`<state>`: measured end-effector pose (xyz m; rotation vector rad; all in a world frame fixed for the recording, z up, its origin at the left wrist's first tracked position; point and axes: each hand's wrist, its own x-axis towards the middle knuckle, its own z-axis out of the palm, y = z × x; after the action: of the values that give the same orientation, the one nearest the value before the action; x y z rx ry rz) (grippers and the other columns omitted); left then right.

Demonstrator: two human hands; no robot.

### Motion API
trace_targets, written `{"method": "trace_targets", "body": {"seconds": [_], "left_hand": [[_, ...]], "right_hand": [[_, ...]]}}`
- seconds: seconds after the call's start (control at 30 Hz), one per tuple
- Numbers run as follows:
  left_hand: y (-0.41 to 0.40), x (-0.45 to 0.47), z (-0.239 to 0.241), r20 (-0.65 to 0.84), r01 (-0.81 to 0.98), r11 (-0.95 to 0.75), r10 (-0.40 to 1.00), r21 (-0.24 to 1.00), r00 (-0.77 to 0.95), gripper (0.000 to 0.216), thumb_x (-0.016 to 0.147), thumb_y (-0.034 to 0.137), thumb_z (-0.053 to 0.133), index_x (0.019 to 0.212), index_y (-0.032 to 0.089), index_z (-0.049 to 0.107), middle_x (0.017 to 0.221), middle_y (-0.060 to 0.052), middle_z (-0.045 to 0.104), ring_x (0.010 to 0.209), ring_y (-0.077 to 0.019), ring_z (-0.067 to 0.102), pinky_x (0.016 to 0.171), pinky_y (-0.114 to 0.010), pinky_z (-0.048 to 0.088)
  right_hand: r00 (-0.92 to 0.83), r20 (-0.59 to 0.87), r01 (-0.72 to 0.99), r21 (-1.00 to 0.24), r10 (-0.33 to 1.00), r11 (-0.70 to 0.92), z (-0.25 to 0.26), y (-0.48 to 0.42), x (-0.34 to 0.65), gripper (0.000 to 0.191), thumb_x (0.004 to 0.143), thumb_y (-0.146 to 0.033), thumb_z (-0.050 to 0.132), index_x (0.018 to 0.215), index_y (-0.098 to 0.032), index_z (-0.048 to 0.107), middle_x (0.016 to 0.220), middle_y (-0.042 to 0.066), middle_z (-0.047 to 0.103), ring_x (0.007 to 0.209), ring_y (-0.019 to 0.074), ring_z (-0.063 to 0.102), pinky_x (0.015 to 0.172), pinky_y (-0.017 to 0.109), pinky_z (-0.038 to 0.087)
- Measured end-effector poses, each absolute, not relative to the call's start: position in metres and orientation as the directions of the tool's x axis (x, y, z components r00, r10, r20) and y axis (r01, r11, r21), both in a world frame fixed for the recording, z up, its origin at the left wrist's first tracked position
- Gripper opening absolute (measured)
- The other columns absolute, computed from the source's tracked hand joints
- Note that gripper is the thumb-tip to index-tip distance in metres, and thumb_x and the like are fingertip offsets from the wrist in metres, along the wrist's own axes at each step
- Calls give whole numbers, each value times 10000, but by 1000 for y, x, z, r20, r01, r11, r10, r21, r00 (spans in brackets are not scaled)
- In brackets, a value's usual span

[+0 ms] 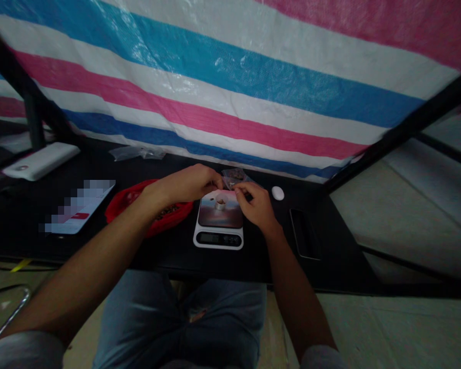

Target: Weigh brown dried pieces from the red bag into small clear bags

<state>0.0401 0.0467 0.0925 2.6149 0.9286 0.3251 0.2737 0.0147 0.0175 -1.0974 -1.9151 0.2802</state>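
Observation:
A small clear plastic bag with brown bits in it is at the far edge of the kitchen scale. My left hand reaches over from the left, fingers pinched at the bag's near left edge. On the other side, my right hand pinches the bag's near right edge with thumb and finger. Below them, the white digital scale has a small clear round cup on its plate, with a few brown pieces inside. One dark bit lies on the plate beside the cup. The scale's reading is too dim to make out.
Left of the scale, partly under my left forearm, sits a red bowl-shaped container of dark beans or seeds. A phone and a white oval object lie right. Farther left are a blurred-out card, a white power bank and plastic bags.

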Motion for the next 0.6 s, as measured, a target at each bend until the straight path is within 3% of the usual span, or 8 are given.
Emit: {"method": "trace_targets", "body": {"seconds": [0.17,0.4,0.5,0.6], "left_hand": [[50,39,73,-70,742,-637,747,210,661,252,914,235,628,1096,206,799,1122,-91,793,1006,-248,739,856,-290,523],[49,37,70,-76,758,-611,765,230,640,247,947,214,543,1039,199,771,1117,-86,779,1001,-228,721,844,-273,506],[53,22,72,-45,790,-555,810,261,584,242,966,232,498,1017,188,731,1041,-87,777,918,-213,718,756,-267,491],[54,10,69,-110,817,-508,827,272,551,201,942,238,528,985,203,722,958,-67,779,832,-204,714,697,-264,463]], "right_hand": [[-220,585,580,-565,781,586,16,16,273,188,942,-249,580,963,-217,764,897,57,786,811,208,719,777,345,558],[-213,578,590,-566,787,576,16,16,275,192,941,-252,580,968,-213,766,873,57,779,789,209,714,758,341,552],[-215,577,593,-564,788,575,15,15,275,190,940,-250,581,973,-217,765,892,55,784,815,210,717,782,341,556],[-226,580,590,-557,783,584,16,15,274,195,942,-246,577,973,-211,766,898,59,786,816,209,716,799,344,560]]}}
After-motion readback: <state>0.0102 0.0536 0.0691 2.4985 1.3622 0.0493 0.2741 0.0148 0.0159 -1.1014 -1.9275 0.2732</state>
